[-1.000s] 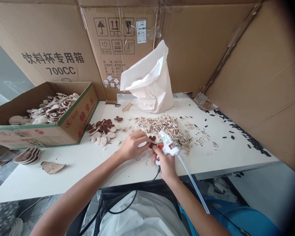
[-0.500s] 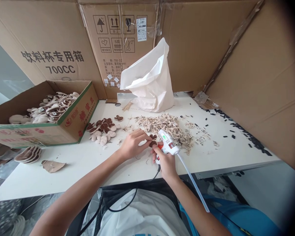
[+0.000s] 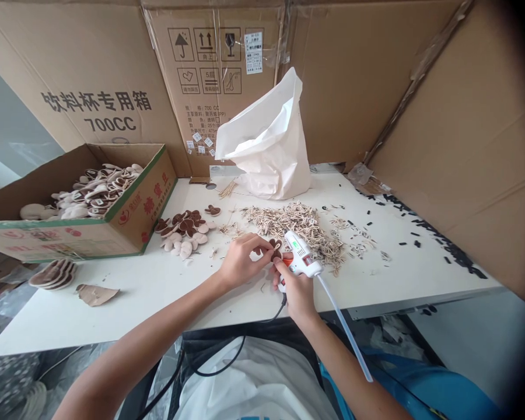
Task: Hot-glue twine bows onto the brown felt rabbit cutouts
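Left hand [image 3: 242, 261] pinches a small brown piece [image 3: 275, 251] up off the white table [image 3: 126, 309], within reach of the hot glue gun [image 3: 300, 259], gripped closed in the right hand [image 3: 298, 291].

Glossy white plastic on the hot glue gun [image 3: 298, 256], a smooth translucent glue stick [image 3: 343, 333], rough pale slivers [image 3: 289, 223] (wood, by the look), matt corrugated cardboard [image 3: 350, 99], a smooth white tabletop [image 3: 135, 309].

Hot glue gun [image 3: 298, 256] in right hand [image 3: 296, 294]
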A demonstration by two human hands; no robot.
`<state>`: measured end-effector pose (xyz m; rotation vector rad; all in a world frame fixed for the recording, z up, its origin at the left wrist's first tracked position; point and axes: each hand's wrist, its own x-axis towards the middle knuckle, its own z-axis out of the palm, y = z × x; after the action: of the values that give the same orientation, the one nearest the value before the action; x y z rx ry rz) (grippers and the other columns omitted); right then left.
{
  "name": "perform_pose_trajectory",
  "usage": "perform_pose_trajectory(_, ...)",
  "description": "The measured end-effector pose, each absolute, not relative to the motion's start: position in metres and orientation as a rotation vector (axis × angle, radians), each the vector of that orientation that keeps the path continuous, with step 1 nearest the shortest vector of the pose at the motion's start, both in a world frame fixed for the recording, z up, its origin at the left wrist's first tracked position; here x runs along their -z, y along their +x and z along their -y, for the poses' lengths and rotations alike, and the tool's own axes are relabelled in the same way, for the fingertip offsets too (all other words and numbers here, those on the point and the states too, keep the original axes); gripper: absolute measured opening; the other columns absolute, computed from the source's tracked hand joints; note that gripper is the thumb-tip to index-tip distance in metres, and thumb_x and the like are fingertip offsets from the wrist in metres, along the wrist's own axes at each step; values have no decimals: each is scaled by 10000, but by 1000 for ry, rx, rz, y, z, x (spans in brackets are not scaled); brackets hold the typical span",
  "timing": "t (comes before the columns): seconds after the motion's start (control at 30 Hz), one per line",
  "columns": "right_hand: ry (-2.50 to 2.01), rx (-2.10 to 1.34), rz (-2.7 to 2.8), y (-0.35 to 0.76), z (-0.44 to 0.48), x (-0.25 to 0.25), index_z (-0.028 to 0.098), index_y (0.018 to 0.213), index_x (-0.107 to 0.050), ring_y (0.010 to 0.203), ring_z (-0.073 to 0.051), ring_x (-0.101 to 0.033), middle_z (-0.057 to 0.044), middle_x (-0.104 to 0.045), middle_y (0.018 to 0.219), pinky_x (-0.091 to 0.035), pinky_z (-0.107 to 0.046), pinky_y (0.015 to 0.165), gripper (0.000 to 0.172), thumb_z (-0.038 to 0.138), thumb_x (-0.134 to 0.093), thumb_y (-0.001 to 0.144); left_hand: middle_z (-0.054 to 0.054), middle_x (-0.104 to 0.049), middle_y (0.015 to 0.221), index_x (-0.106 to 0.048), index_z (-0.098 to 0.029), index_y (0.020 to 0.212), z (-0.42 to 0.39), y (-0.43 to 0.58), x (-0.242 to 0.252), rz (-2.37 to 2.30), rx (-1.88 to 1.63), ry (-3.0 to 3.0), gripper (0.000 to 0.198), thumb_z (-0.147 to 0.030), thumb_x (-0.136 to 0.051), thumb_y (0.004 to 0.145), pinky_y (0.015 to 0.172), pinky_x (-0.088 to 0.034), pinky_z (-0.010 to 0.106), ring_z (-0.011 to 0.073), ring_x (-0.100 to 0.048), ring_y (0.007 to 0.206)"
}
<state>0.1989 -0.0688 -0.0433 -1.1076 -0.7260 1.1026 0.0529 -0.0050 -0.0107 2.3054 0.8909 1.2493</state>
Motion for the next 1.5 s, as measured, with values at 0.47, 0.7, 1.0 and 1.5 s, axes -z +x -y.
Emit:
perform_pose_trajectory(0.47, -1103, -1101, 707, 198, 68, 44, 205, 876, -652, 425, -106, -507, 16, -660, 640, -451, -232, 378, 336, 443, -869, 781, 89, -705, 1122, -683, -258, 1212, -10, 32, -2, -502, -1099, 3051, 335, -65, -508, 1003, 748, -418, 355, 215, -592, 906)
perform_pose_trajectory(0.7, -1083, -1120, 714, 199, 67, 45, 208, 907, -638, 421, -107, -506, 20, -663, 634, -448, -228, 372, 351, 435, -868, 771, 81, -714, 1065, -661, -210, 1164, -14, 31, 1, -527, -1222, 3070, 165, -165, -581, 1027, 749, -424, 338, 202, -590, 898)
perform_pose_trajectory(1.0, -1090, -1139, 742, 199, 68, 47, 209, 918, -644, 430, -110, -515, 13, -675, 646, -456, -226, 382, 327, 418, -853, 778, 58, -707, 987, -654, -204, 1092, -16, 31, 2, -559, -1312, 3074, 97, -168, -630, 1006, 722, -400, 334, 184, -583, 848)
perform_pose_trajectory(1.5, -1083, -1130, 727, 199, 68, 49, 208, 904, -619, 420, -104, -507, 17, -671, 645, -445, -232, 384, 344, 425, -860, 789, 58, -708, 993, -641, -205, 1067, -14, 31, -1, -595, -1236, 3056, 52, -206, -605, 1030, 739, -394, 346, 188, -589, 868)
